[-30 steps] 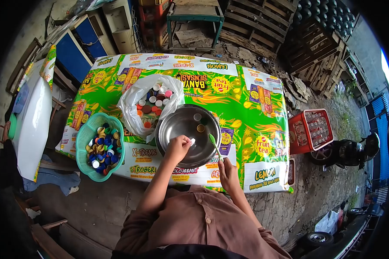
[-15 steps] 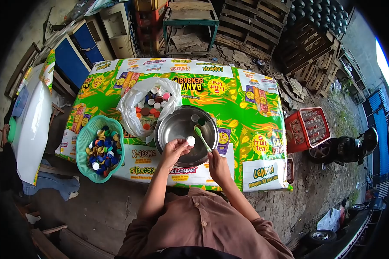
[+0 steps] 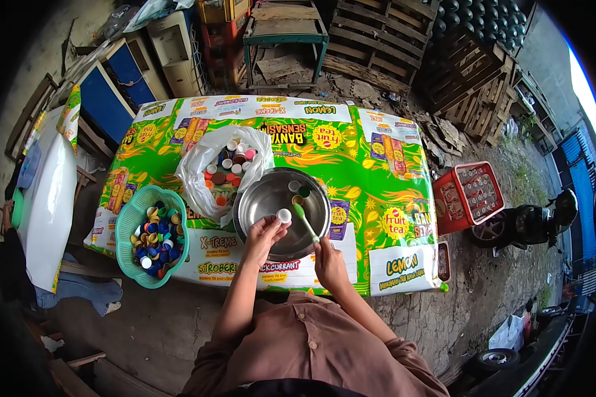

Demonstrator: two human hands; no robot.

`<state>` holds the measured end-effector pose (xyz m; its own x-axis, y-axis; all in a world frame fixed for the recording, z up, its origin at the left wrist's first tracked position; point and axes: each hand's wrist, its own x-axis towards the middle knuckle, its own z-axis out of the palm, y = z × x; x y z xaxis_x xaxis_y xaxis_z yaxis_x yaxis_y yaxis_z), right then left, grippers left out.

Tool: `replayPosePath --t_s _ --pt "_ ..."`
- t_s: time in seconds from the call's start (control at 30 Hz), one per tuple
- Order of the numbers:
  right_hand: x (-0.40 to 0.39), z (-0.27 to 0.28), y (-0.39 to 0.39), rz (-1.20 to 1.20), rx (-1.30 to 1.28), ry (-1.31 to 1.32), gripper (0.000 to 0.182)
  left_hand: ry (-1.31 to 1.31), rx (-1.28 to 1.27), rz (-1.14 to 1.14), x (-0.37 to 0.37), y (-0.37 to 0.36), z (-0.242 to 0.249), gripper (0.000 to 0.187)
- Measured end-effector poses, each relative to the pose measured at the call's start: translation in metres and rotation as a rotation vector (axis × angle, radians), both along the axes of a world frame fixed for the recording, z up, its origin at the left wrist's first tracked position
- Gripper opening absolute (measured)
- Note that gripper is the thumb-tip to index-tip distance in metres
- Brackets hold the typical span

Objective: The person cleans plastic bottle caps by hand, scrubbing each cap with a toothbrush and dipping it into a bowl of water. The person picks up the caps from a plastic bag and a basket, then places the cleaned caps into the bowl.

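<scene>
White plastic bottle cap (image 3: 284,215), light, stiff and probably wet-slick, sits pinched by its rim in the left hand (image 3: 263,233) over the steel bowl (image 3: 258,198), while the right hand (image 3: 327,257) grips a green toothbrush (image 3: 304,221).

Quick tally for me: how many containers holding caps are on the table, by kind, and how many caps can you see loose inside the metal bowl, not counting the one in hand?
Metal bowl: 1
Green basket: 1
White plastic bag: 1
Total containers: 3
Loose caps in the bowl: 3, beside the white cap in the left hand.
</scene>
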<state>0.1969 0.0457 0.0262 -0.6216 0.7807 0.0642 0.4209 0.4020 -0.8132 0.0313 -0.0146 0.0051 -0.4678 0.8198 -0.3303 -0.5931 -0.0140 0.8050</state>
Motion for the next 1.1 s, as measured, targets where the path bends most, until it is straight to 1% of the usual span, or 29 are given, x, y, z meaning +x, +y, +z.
replayPosePath --t_s 0.03,0.07,0.1,0.17,0.23,0.3,0.37,0.43,0.5,0.53,0.57,0.63,0.67,0.7,0.73,0.77,0.8,0.83,0.9,0.97,1.03,1.07,1.1 --pt "0.000 0.005 -0.007 0.030 0.051 0.001 0.017 -0.001 -0.001 -0.002 0.000 0.000 -0.001 0.013" --pt "-0.001 0.011 -0.013 0.071 0.061 -0.061 0.016 -0.017 0.035 0.009 0.000 0.001 -0.003 0.013" --pt "-0.002 -0.009 -0.012 0.104 0.082 0.044 0.017 -0.032 0.072 0.020 0.000 0.002 -0.003 0.012" --pt "-0.001 -0.016 -0.005 -0.010 -0.014 0.001 0.017 -0.050 0.049 0.031 0.000 0.002 0.000 0.012" --pt "-0.002 -0.017 -0.007 -0.020 -0.035 0.028 0.017 -0.066 0.023 0.045 -0.002 0.002 0.002 0.011" --pt "0.000 -0.013 -0.016 0.081 0.041 0.059 0.017 -0.116 0.036 0.038 -0.002 0.002 0.001 0.012" --pt "0.001 -0.014 -0.010 0.076 0.050 0.042 0.016 -0.159 0.032 0.031 0.000 0.002 0.004 0.011" --pt "0.000 -0.011 -0.002 -0.026 -0.035 0.011 0.016 -0.200 0.030 0.030 -0.001 0.001 0.001 0.011" --pt "0.003 -0.003 -0.012 0.078 0.101 0.001 0.017 -0.229 0.087 0.052 -0.002 0.002 -0.007 0.011" --pt "0.003 -0.008 -0.012 0.076 0.086 -0.003 0.017 -0.229 0.087 0.050 -0.001 0.002 -0.006 0.011" --pt "0.002 -0.015 -0.010 0.075 0.072 -0.005 0.017 -0.197 0.074 0.049 -0.001 0.002 -0.005 0.012" --pt "0.001 -0.015 -0.001 -0.007 -0.007 -0.002 0.018 -0.169 0.064 0.054 0.002 0.002 -0.001 0.012" --pt "0.001 -0.012 0.003 -0.029 -0.021 -0.048 0.018 -0.124 0.050 0.039 0.002 0.002 0.000 0.013" --pt "0.001 -0.008 0.001 -0.031 -0.019 -0.043 0.018 -0.079 0.036 0.023 0.002 0.001 0.002 0.014" --pt "0.000 -0.004 0.000 0.045 0.038 -0.077 0.018 -0.059 0.018 0.013 0.002 0.001 0.004 0.015" --pt "-0.001 -0.001 0.002 0.119 0.104 -0.108 0.018 0.034 0.011 0.011 0.001 0.001 -0.009 0.015" --pt "-0.002 -0.004 0.005 0.111 0.032 -0.099 0.019 0.075 0.010 0.005 0.002 0.003 -0.004 0.014" --pt "-0.006 -0.004 0.011 0.057 0.072 -0.016 0.019 0.110 0.001 -0.001 0.003 0.003 0.003 0.013" --pt "-0.007 0.006 0.020 -0.002 -0.018 -0.058 0.020 0.087 -0.011 -0.010 0.002 0.003 0.007 0.013" --pt "-0.006 0.014 0.013 0.018 -0.033 -0.023 0.019 0.174 -0.013 -0.002 -0.001 0.003 0.004 0.014" --pt "-0.006 0.015 0.006 0.137 0.023 -0.071 0.018 0.156 -0.012 0.000 0.000 0.005 0.012 0.013" --pt "-0.004 0.000 0.008 0.069 0.042 -0.043 0.018 0.158 -0.005 -0.015 0.001 0.005 0.013 0.014" --pt "-0.003 0.001 0.015 0.025 0.019 -0.068 0.018 0.157 0.000 -0.028 0.003 0.003 0.012 0.014"
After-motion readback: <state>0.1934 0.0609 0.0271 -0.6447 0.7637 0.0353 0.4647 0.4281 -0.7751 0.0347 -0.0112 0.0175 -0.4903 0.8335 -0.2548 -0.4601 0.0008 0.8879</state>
